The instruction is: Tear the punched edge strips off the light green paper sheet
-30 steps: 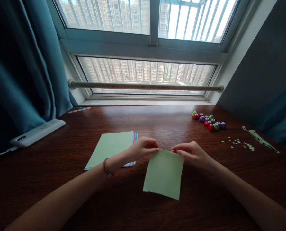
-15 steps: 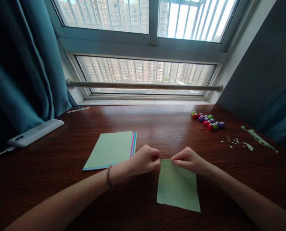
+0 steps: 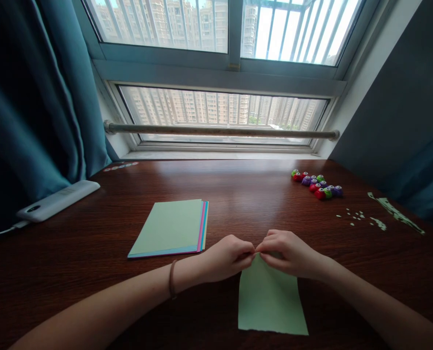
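A sheet of light green paper (image 3: 273, 304) hangs from my fingers over the near part of the desk, its lower edge uneven as if torn. My left hand (image 3: 231, 257), with a brown band (image 3: 171, 279) on its wrist, is closed in a pinch at the sheet's upper left corner. Fingertips touching it, my right hand (image 3: 291, 253) pinches the top edge right beside. The fingers hide most of that top edge. To the left lies a stack of coloured paper (image 3: 172, 226), green on top, with blue, pink and yellow edges showing.
Small green paper scraps (image 3: 379, 223) and torn strips (image 3: 395, 212) lie at the right on the brown desk (image 3: 216, 184). Behind them sit several red, purple and green toys with eyes (image 3: 315, 184). A white power strip (image 3: 58, 201) with a cable rests by the curtain (image 3: 56, 97).
Both hands have come together at the sheet's top edge, the left moving right and slightly nearer. The sheet has shifted a little toward me.
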Available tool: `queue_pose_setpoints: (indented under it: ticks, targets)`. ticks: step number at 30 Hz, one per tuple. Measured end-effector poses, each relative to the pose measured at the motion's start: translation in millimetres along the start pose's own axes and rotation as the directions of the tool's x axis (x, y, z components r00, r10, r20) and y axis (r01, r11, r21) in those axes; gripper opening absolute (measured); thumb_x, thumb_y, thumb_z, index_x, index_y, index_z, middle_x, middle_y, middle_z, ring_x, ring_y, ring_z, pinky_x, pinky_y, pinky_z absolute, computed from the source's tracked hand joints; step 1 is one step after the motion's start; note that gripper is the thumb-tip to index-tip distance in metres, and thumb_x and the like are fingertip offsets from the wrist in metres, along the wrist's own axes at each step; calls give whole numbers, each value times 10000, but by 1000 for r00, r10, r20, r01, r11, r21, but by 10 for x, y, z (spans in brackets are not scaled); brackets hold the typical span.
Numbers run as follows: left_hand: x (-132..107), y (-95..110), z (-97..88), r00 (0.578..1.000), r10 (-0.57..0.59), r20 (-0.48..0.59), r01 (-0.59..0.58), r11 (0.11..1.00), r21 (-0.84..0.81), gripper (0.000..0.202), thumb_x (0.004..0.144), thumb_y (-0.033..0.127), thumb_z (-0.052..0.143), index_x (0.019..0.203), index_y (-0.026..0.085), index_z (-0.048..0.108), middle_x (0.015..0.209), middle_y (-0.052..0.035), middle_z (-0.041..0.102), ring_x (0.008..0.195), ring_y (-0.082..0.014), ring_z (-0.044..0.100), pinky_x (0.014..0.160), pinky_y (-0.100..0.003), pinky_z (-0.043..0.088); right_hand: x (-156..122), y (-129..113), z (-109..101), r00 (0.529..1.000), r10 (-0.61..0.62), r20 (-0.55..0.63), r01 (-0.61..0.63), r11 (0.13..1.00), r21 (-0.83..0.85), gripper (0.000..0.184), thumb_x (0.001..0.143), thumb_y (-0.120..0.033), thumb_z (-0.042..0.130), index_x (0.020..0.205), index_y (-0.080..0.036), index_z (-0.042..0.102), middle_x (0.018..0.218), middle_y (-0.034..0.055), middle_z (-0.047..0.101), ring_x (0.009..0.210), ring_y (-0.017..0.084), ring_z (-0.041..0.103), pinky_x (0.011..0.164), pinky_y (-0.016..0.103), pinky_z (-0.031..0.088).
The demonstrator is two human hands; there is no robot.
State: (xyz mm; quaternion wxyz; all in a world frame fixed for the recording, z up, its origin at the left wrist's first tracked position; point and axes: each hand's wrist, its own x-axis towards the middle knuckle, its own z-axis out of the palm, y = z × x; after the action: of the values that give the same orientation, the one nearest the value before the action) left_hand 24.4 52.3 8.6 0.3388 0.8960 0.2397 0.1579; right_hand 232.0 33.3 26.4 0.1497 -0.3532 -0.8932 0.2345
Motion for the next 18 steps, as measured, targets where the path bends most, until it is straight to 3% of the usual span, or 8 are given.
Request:
queue_pose_setpoints:
  ticks: [5, 10, 15, 18]
  targets:
    - [-11, -8, 31, 999, 35, -2, -35, 998, 52, 133, 823, 170, 452, 758, 135, 563, 644, 0, 526, 580, -87, 443, 581, -191, 332, -17, -15, 57, 995, -95, -1, 95, 995, -33, 163, 791, -158, 486, 710, -158, 627, 654, 24, 591, 637, 117, 487, 663, 237, 359]
    - [-11, 40, -31, 995, 59, -81, -56, 997, 48, 150, 797, 160, 460, 710, 137, 580, 612, -3, 521, 570, -92, 437, 576, -206, 324, 1, 12, 60, 995, -80, -59, 83, 996, 45, 212, 795, -172, 475, 662, -150, 639, 578, 17, 560, 558, 107, 464, 613, 238, 356]
    - [-10, -27, -188, 959, -71, -274, 59, 997, -52, 172, 755, 174, 475, 665, 110, 607, 543, 0, 510, 517, -80, 409, 503, -200, 286, 19, 91, -110, 994, -1, -110, 15, 992, 125, 239, 786, -191, 484, 643, -138, 668, 525, 10, 529, 534, 102, 451, 569, 224, 345]
    - [4, -109, -296, 929, -163, -333, 99, 975, -201, 203, 740, 190, 459, 592, 107, 569, 498, 1, 490, 494, -85, 417, 482, -195, 296, 12, 188, -201, 980, 117, -164, -88, 980, 177, 203, 725, -160, 507, 620, -123, 677, 536, 14, 539, 534, 105, 454, 535, 221, 329]
